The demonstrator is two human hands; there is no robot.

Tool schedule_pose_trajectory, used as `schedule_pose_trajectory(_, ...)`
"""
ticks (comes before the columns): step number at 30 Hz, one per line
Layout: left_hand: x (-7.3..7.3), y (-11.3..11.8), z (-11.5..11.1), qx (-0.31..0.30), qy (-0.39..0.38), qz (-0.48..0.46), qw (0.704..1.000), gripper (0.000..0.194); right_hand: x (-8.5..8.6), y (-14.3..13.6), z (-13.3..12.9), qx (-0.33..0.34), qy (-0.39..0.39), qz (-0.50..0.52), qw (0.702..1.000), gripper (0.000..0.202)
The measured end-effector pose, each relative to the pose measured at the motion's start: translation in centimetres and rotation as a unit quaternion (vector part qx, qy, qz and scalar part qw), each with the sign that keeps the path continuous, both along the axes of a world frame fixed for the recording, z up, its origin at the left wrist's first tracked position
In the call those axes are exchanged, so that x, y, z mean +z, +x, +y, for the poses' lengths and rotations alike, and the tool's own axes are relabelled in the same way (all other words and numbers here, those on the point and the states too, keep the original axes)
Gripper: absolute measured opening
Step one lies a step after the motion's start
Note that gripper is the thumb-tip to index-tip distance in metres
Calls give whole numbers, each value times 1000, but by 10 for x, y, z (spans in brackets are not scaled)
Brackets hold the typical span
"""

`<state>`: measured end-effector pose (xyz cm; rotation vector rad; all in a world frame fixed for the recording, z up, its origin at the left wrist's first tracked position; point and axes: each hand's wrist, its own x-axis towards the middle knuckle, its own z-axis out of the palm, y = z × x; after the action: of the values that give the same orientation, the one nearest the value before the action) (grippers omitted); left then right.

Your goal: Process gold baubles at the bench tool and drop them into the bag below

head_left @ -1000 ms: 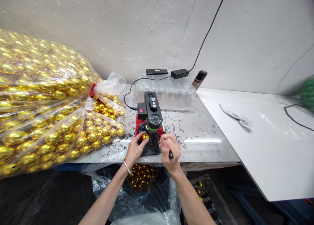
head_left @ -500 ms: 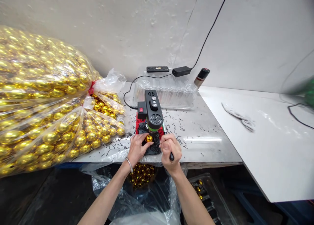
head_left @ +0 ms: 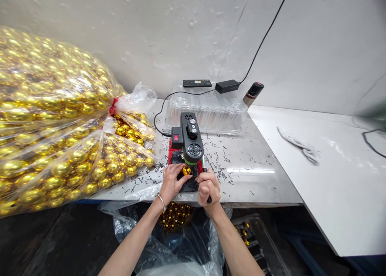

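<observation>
A small black bench press [head_left: 192,137] with a red switch stands on the metal-topped table. Beneath its head, a shiny gold ball [head_left: 186,170] sits between the thumb and fingers of my left hand [head_left: 171,183]. My right hand [head_left: 208,186] is wrapped round the black-ended lever handle [head_left: 209,199] at the press's right side. The press's black base [head_left: 190,184] is littered with dark shavings and partly hidden by my hands. What lies directly under the press head is hard to see.
Big clear bags of gold balls [head_left: 54,119] crowd the left side. Behind the press are a clear plastic box [head_left: 208,115], a power adapter [head_left: 227,86] and a dark bottle [head_left: 253,94]. Below the edge hangs an open bag of gold balls [head_left: 175,216]. A glove [head_left: 298,145] lies right.
My right hand has drawn the lever handle slightly down and leftward, closer to the press. My left hand keeps the gold ball under the head. The whole view has shifted a little.
</observation>
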<state>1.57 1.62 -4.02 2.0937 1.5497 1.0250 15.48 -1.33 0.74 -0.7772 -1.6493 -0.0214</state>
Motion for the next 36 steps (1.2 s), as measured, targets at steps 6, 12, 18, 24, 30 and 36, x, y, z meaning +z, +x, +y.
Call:
schedule_pose_trajectory(6, 4, -1, -2, -6, -6, -4, 1000, 32, -20, 1, 8, 2, 35, -34, 999, 29)
schedule_pose_trajectory(12, 3, 2, 3, 1, -6, -36, 999, 30, 24, 0, -2, 8, -13, 18, 1000, 29)
schedule_pose_trajectory(18, 13, -11, -35, 5, 10, -94, 996, 34, 71, -1, -6, 5, -94, 55, 994, 26)
schedule_pose_trajectory(24, -1, -25, -114, -86, 8, -48, 995, 38, 53, -3, -6, 2, -68, 58, 996, 26)
schedule_pose_trajectory(30, 26, -54, -40, 71, 102, 12, 992, 26, 48, -4, -6, -3, -54, 57, 997, 27)
schedule_pose_trajectory(36, 68, -94, 96, 172, -88, 170, 966, 23, 47, -6, -6, -1, -56, 70, 996, 27)
